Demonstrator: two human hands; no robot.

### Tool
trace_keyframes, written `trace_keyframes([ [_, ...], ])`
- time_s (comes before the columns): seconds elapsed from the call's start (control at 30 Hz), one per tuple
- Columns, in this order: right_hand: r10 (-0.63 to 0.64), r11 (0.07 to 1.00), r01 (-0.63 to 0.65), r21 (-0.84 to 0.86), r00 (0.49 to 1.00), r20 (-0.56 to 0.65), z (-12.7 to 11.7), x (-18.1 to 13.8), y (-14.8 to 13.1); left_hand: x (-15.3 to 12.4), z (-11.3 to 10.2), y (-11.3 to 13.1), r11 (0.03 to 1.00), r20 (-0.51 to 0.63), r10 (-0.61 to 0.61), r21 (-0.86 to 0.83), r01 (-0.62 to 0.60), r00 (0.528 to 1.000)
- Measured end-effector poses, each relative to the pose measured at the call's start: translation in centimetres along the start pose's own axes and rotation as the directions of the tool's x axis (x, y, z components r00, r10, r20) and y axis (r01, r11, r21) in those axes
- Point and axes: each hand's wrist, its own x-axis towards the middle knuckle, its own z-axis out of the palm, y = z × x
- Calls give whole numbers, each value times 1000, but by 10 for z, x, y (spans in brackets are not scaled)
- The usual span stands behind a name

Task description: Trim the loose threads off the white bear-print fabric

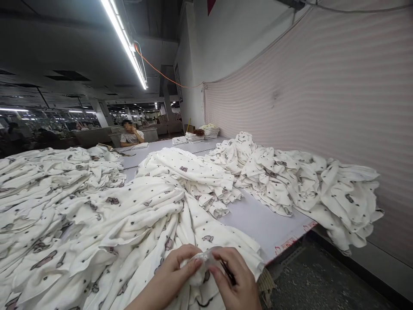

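Note:
Both my hands meet at the bottom middle over a heap of white printed fabric. My left hand pinches a bunched fold of that white cloth between thumb and fingers. My right hand grips the same fold from the right, and a thin dark object shows between its fingers; I cannot make out what it is. The fabric carries small grey-brown printed motifs and spills across the white table.
More piles of the same fabric lie at the left and along the striped wall at right. Folded stacks sit at the far table end. A seated person is in the background. The table's corner edge drops to dark floor.

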Motion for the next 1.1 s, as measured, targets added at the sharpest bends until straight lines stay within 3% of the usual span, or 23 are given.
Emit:
trace_keyframes([
  [0.13, -6, 998, 0, 64, 995, 103, 7, 2, -1, -4, 5, -5, 992, -35, -75, 97, 78, 997],
  [0.3, 173, 985, -173, -21, 984, 33, 8, 7, -2, -5, 14, -4, 961, -71, -92, 256, 107, 993],
  [0.4, 243, 969, -245, 18, 968, 63, 3, 11, -2, -2, 16, 1, 980, -84, -89, 169, 102, 993],
  [0.57, 151, 988, -152, 7, 987, 56, -10, 2, 4, -1, 14, 7, 996, -143, -87, -38, 83, 986],
  [0.87, 147, 989, -145, -42, 988, 50, -2, -4, 9, -4, 25, -3, 990, -209, -128, 25, 136, 969],
  [0.97, 156, 988, -156, -8, 986, 53, -2, -3, 9, -3, 26, -2, 993, -196, -78, 72, 94, 977],
  [1.1, 266, 954, -276, 114, 960, 90, -6, -4, 13, -1, 28, -5, 958, -196, 107, 282, -48, 975],
])
